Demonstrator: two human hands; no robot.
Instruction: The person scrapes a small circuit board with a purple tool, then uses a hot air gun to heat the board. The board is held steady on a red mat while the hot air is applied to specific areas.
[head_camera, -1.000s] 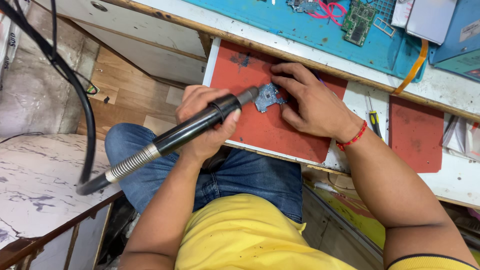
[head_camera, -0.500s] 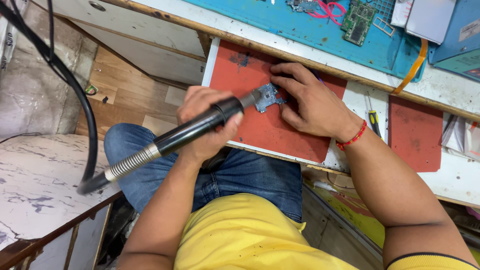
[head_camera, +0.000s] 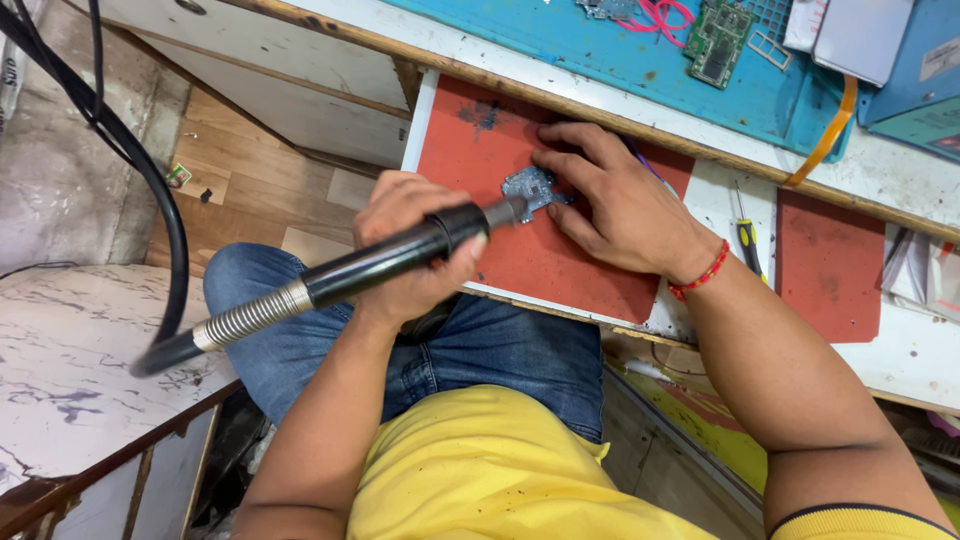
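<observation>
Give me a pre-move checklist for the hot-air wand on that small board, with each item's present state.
1. Left hand wrapped firmly around hot-air wand: ok.
2. Nozzle tip at the small board: ok.
3. Right hand pinning the board to the red mat: ok.
4. Fingertips close to the nozzle: not ok.
5. Hose hanging free, no snag seen: ok.
6. Air on: cannot tell.

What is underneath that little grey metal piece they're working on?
The grey metal piece lies on a red mat. The right hand covers its right edge, so the mat there is hidden.
</observation>
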